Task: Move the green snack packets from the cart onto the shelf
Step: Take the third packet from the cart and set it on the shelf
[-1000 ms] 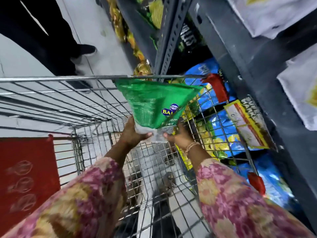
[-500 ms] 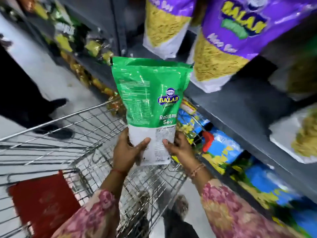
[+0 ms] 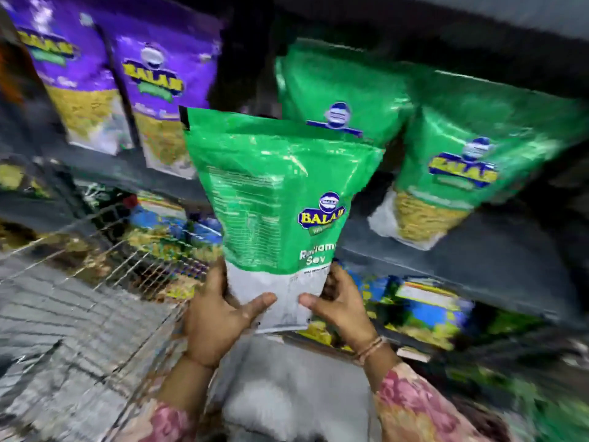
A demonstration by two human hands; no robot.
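I hold a green snack packet [image 3: 274,193] upright in front of the grey shelf [image 3: 478,263], its white bottom end gripped from both sides. My left hand [image 3: 220,314] clasps the lower left corner and my right hand [image 3: 338,304] the lower right. Two more green packets stand on the shelf: one [image 3: 334,90] directly behind the held packet, another [image 3: 471,161] to its right. The wire cart [image 3: 105,282] lies below and to the left, blurred.
Purple snack packets [image 3: 149,90] stand on the same shelf to the left. Blue and yellow packets [image 3: 424,307] fill the lower shelf. A dark shelf board [image 3: 414,23] hangs above the green packets. The picture is blurred by motion.
The green packet has risen with both hands from above the cart to the level of the shelf. My view has swung up and right, bringing the shelved green packets into sight.
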